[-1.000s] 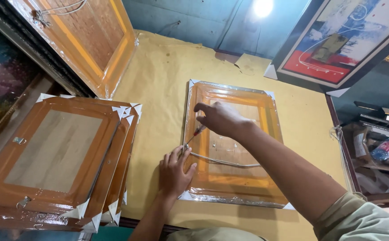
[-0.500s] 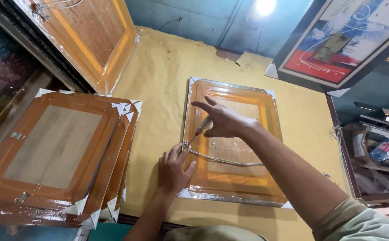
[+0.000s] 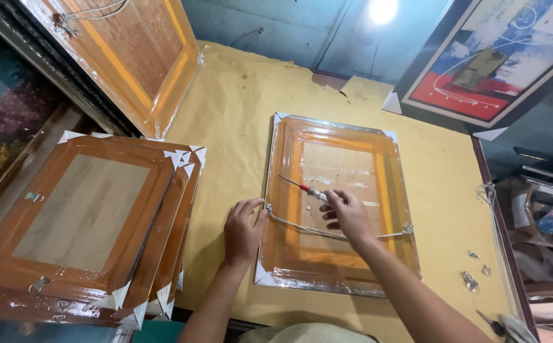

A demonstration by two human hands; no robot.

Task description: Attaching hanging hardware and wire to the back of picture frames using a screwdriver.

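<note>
Right hand (image 3: 346,213) is wrapped around a red-handled screwdriver (image 3: 305,188), fingers curled shut on the grip, and the shaft runs up and to the left from that hand, its tip pointing toward the left rail of the plastic-wrapped picture frame (image 3: 337,203) lying back-up on the surface (image 3: 238,108). So the tool's long axis slants across the frame's backing board, tip well short of the left edge. Left hand (image 3: 243,230) sits flat with fingers loosely spread, resting at the frame's left rail, fingertips touching the spot where the hanging wire (image 3: 333,234) ends, and that makes it the nearer hand to that wire end. The wire sags across the frame from there to the small hanger (image 3: 407,229) on the right rail, passing just under the right hand. White corner protectors cap the frame's corners. Off to the left, a stack of similar wrapped frames (image 3: 92,222) lies back-up, well apart from both hands. Another frame (image 3: 130,57) leans at the upper left, and a framed abstract painting (image 3: 492,57) leans at the upper right. Small metal hardware pieces (image 3: 473,270) are scattered on the yellow paper covering near the right edge.
</note>
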